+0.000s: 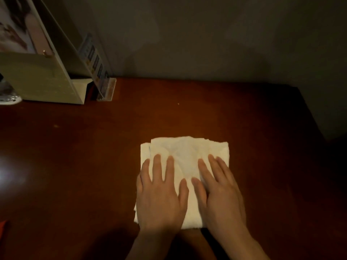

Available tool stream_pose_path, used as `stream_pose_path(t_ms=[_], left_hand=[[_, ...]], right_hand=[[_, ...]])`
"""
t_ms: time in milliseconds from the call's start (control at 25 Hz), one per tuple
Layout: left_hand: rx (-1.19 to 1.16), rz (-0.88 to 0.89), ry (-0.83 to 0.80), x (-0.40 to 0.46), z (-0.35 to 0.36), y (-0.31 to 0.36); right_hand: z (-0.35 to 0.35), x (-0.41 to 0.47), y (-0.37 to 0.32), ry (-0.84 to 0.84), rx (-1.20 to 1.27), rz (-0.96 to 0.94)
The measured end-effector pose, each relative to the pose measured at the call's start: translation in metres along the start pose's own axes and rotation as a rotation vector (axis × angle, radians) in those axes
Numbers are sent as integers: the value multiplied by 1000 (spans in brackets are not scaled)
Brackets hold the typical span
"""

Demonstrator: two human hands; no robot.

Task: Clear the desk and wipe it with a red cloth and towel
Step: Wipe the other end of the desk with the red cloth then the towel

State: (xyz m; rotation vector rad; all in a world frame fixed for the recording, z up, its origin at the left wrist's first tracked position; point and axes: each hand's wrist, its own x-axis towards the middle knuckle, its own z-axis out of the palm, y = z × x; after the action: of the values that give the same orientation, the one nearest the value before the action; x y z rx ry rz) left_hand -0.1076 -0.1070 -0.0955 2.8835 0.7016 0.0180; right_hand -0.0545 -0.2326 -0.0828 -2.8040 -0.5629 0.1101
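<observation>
Both hands palm-down, flat on folded white towel (185, 156) at centre-front of brown worktop (84, 147). L hand (161, 196) w/ fingers spread apart; R hand (219, 192) beside it, fingers nearly together, thumbs almost touching. Neither grips; 2 forearms angle inward.

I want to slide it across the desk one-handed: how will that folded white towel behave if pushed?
The towel looks soft and layered, so it will probably bunch or unfold at its edges rather than move as a stiff block. Both the left hand and right hand lie flat on it; the desk looks glossy, so it should glide fairly easily.
</observation>
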Motion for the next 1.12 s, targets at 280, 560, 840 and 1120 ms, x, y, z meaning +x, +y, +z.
stream_pose_path(t_ms=[280, 560, 840, 1120], left_hand=[[-6, -35, 14, 51, -3, 4], [-21, -10, 72, 150, -5, 7], [-9, -29, 84, 117, -3, 7], [7, -5, 55, 126, -3, 9]], right_hand=[[4, 58, -3, 124, 25, -25], [-5, 152, -9, 3, 81, 17], [2, 121, -2, 191, 57, -11], [9, 126, -3, 194, -2, -8]])
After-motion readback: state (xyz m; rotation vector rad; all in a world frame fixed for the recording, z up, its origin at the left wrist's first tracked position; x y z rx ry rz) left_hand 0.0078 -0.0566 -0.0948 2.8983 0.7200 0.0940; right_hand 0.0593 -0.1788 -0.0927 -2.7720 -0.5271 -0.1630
